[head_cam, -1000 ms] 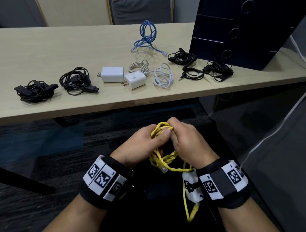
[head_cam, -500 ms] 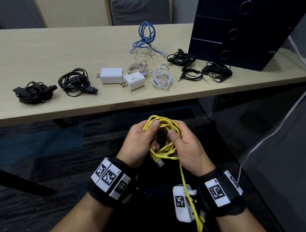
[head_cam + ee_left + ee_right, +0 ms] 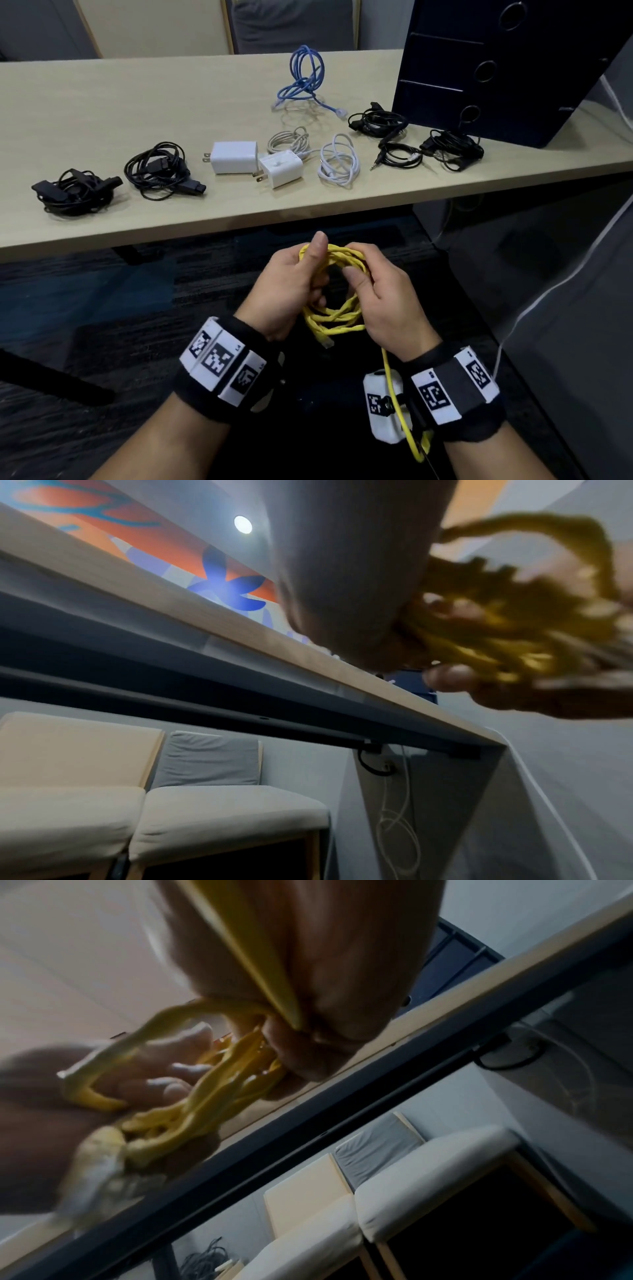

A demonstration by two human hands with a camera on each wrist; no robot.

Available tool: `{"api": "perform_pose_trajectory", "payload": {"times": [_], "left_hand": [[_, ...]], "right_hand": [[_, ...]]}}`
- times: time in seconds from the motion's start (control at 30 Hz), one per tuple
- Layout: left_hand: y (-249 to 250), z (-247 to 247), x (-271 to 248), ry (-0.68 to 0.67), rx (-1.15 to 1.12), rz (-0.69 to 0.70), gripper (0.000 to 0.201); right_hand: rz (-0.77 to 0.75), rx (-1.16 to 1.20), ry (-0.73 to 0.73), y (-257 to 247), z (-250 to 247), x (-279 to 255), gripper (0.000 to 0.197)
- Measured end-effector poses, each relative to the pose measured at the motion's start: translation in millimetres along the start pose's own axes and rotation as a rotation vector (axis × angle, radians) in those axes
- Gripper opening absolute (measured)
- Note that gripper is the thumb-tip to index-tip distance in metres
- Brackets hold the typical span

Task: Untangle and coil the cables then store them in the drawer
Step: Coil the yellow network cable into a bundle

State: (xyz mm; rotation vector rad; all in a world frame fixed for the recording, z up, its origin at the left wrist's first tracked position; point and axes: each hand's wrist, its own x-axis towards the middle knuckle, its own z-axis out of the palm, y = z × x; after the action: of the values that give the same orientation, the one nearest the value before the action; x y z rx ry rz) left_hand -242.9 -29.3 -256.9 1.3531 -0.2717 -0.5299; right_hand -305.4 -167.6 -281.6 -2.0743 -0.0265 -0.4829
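Observation:
A yellow cable hangs in loose loops between both hands, below the table's front edge. My left hand grips the left side of the loops with its thumb raised over the top. My right hand curls round the right side of the loops. The cable's clear plug dangles under the coil, and a free tail runs down past the right wrist. In the right wrist view the yellow cable crosses the palm. The left wrist view shows the yellow cable blurred. The dark drawer unit stands at the table's right end.
On the wooden table lie black cable bundles, two white chargers, white coiled cables, a blue cable and more black cables by the drawer unit. Padded seats stand behind the table.
The tight bunch of yellow cable has been spread into a wider loop between the hands. Both hands have risen slightly towards the table edge, and the left thumb now stands up.

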Motion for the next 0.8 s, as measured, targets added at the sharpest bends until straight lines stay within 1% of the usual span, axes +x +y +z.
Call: {"api": "perform_pose_trajectory", "payload": {"times": [0.07,0.13,0.17,0.23,0.27,0.33,0.4,0.43,0.5,0.57,0.6,0.63,0.67,0.7,0.73,0.77,0.8], "left_hand": [[-7,7,1,0.124,-0.007,0.049,0.038],[-12,10,3,0.248,-0.068,0.05,0.037],[-12,11,4,0.295,-0.115,0.045,0.035],[-14,14,4,0.342,-0.189,0.032,0.033],[-15,15,2,0.345,-0.224,0.017,0.033],[-16,16,0,0.297,-0.344,-0.063,0.033],[-12,14,0,0.182,-0.437,-0.17,0.032],[-10,11,0,0.123,-0.423,-0.207,0.031],[-1,2,1,0.037,-0.312,-0.242,0.027],[11,-5,2,-0.011,-0.182,-0.264,0.025],[16,-7,2,-0.026,-0.127,-0.271,0.028],[20,-8,3,-0.036,-0.032,-0.246,0.038],[22,-9,3,-0.042,0.116,-0.187,0.052],[23,-9,3,-0.056,0.287,-0.1,0.062],[24,-8,2,-0.071,0.438,-0.015,0.061],[23,-7,1,-0.085,0.555,0.049,0.053],[22,-8,2,-0.085,0.641,0.085,0.044]], "right_hand": [[0.096,0.114,0.029,1,0,-3,0.028],[0.201,0.253,0.038,0,2,-9,0.039],[0.253,0.316,0.016,1,3,-11,0.04],[0.326,0.456,-0.025,5,7,-16,0.036],[0.337,0.503,-0.026,7,8,-16,0.031],[0.321,0.487,-0.001,9,8,-13,0.021],[0.29,0.381,0.034,11,5,-9,0.02],[0.269,0.315,0.046,11,3,-9,0.021],[0.21,0.185,0.051,11,-1,-9,0.023],[0.143,0.092,0.039,6,-2,-9,0.024],[0.109,0.055,0.03,3,-2,-8,0.024],[0.072,0.03,0.025,0,-1,-7,0.023],[0.04,0.014,0.024,-2,-1,-6,0.023],[0.02,0.004,0.027,-3,0,-4,0.022],[0.01,-0.002,0.027,-3,0,-3,0.022],[0.006,-0.002,0.022,-3,-1,-2,0.022],[0.006,0.005,0.013,-2,-2,-1,0.022]]}}
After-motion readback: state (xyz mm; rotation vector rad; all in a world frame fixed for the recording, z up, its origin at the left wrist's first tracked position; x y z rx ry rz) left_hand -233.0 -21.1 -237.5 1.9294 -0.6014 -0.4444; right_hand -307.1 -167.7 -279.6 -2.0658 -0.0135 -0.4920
